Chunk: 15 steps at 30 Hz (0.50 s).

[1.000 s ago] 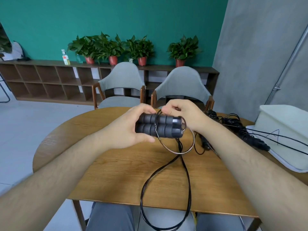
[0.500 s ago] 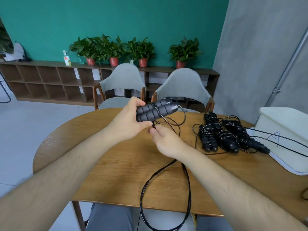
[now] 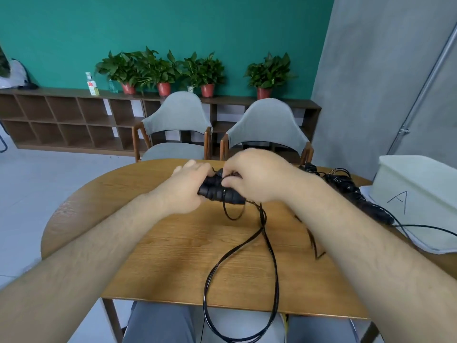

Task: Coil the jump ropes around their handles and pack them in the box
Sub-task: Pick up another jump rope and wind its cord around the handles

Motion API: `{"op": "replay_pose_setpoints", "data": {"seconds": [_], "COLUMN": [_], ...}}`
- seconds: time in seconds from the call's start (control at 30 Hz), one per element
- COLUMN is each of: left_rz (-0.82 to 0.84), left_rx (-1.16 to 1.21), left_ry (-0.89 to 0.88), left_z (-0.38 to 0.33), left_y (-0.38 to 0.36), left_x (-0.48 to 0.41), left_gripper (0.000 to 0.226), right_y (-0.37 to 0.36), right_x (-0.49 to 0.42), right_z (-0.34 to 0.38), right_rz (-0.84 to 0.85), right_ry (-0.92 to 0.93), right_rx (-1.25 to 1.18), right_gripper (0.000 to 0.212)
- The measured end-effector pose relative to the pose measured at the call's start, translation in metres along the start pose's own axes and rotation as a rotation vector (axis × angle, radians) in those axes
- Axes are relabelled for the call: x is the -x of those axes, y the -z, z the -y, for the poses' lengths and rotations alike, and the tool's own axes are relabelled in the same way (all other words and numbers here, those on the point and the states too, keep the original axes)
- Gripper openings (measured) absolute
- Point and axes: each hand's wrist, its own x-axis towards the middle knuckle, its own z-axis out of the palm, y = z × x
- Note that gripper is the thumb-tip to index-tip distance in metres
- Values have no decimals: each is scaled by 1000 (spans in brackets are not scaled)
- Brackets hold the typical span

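Two strands of black cord (image 3: 268, 243) drooped off the table (image 3: 153, 243) edge over my lap and climbed the wood to the paired handles (image 3: 214, 191). My left hand (image 3: 183, 191) gripped those handles above the tabletop, fingers curled over them; my right hand (image 3: 257, 174) pinched the cord against them (fingertips mostly hidden). Farther right lay coiled ropes (image 3: 346, 185) beside the white box (image 3: 420, 179), grey chairs (image 3: 178, 117) beyond.

Teal wall (image 3: 173, 26), wooden shelf (image 3: 61, 120), potted plants (image 3: 158, 68), grey chairs (image 3: 178, 127)
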Motion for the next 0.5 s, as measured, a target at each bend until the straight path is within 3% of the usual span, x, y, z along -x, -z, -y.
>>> {"op": "replay_pose_setpoints", "data": {"seconds": [0.2,0.33,0.4,0.5], "left_rz": [69,52,10,-131], "left_rx": [378,649,782,927], "left_ry": [-130,-154,-156,-128], "left_z": [-6,-17,-22,-23], "left_y": [15,36,43,51], "left_x": [18,28,29,23], "left_gripper": [60,61,62,63], "right_y": [5,-18,-35,-65], "right_x": [-6,-5,-3,6], "right_z": [-43,-54,-50,-51], "right_rz": [-133,-118,-67,-123], "right_ry": [-46,-96,-138,-139], "right_rx": [-47,-390,-634,-545], "right_gripper": [29,32,22,36]}}
